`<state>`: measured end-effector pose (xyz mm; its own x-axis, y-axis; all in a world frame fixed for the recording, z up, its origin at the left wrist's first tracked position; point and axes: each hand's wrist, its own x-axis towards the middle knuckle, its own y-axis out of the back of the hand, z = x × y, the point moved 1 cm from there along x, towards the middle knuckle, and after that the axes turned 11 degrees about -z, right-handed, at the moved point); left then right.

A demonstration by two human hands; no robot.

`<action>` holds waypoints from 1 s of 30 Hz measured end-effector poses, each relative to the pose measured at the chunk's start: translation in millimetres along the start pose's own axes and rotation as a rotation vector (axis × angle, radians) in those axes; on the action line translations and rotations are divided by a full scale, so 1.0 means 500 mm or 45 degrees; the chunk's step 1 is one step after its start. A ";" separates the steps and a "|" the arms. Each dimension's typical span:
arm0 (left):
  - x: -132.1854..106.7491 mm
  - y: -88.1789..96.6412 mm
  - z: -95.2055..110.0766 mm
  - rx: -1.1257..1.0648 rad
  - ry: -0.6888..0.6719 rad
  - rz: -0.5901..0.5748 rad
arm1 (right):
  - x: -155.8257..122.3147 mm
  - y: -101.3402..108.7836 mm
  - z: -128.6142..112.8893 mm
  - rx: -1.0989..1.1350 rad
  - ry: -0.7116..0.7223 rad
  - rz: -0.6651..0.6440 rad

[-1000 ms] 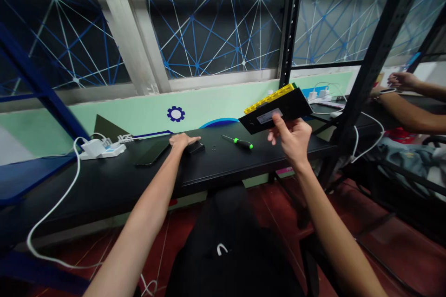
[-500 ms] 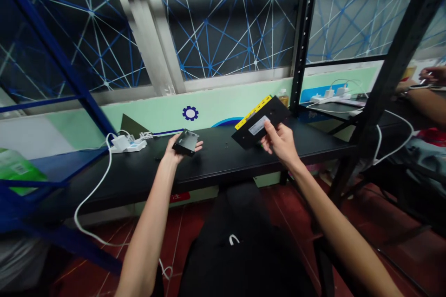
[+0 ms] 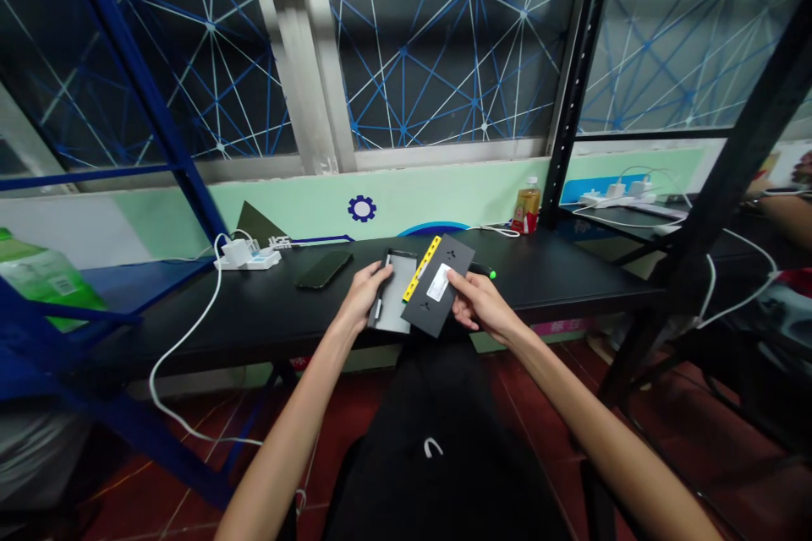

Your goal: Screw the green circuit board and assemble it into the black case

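Note:
My left hand (image 3: 366, 297) is closed on the left edge of a shallow open metal case (image 3: 392, 297), dark outside and grey inside. A flat black panel (image 3: 431, 319) with a white label and a yellow strip (image 3: 422, 268) along its left edge is gripped in my right hand (image 3: 480, 302), thumb on the label. The panel overlaps the right side of the case; whether they touch I cannot tell. Behind my right hand shows a dark stick-like thing with a bright green end (image 3: 485, 271); I cannot tell whether it is held or lies on the desk.
On the black desk (image 3: 558, 275), a dark phone (image 3: 325, 270) lies left of my hands. A white power strip (image 3: 247, 259) with plugs stands farther left. A bottle (image 3: 526, 207) and white cable (image 3: 501, 230) are at the back. Another person's arm (image 3: 787, 204) shows far right.
My hands have come together, bringing panel and case to overlap. The case has turned so its grey inside faces me. The phone and more of the bottle now show.

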<state>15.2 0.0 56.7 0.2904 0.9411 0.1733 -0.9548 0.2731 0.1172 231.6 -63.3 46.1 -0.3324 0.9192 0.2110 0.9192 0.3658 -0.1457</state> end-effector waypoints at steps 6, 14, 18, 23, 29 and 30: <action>-0.034 -0.062 0.030 -0.091 -0.111 -0.118 | -0.006 -0.007 0.001 -0.046 -0.120 -0.111; -0.042 -0.089 0.026 -0.026 -0.207 -0.054 | -0.003 0.000 0.009 -0.096 -0.182 -0.193; -0.043 -0.094 0.023 0.004 -0.218 -0.085 | -0.003 0.003 0.014 -0.105 -0.193 -0.227; -0.046 -0.101 0.024 0.086 -0.288 -0.103 | -0.002 0.004 0.011 -0.146 -0.209 -0.240; -0.047 -0.103 0.026 0.031 -0.266 -0.124 | -0.006 0.008 0.007 -0.169 -0.210 -0.276; -0.048 -0.103 0.027 -0.002 -0.247 -0.132 | -0.007 0.009 0.007 -0.169 -0.207 -0.278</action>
<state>58.4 -39.3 59.6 0.3939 0.8519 0.3452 -0.9191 0.3672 0.1426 236.3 -64.3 41.5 -0.5446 0.8362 0.0644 0.8384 0.5448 0.0162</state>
